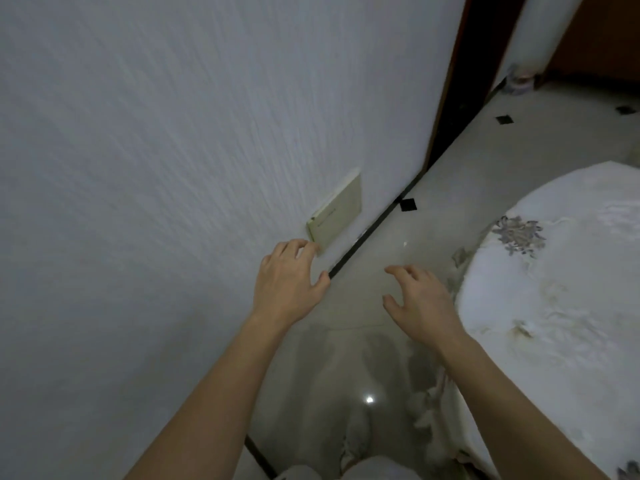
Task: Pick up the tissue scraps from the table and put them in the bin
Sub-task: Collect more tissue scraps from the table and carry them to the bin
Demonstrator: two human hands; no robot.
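A textured white wall with a pale plate fills the left; glossy tiled floor runs beside it, and the cloth-covered round counter sits right. No tissue scraps or bin show. Left hand and right hand reach forward, fingers spread, empty.

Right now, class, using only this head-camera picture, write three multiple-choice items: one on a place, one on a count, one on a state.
1. Where is the pale green wall plate?
A. On the floor
B. Low on the white wall
C. On the table

2. How many hands show?
A. One
B. Two
C. None

3. What are the hands holding?
A. A tissue
B. A bin
C. Nothing

Answers: 1 B, it sits on the wall just above the floor edge. 2 B, left hand and right hand. 3 C, fingers spread, palms empty.
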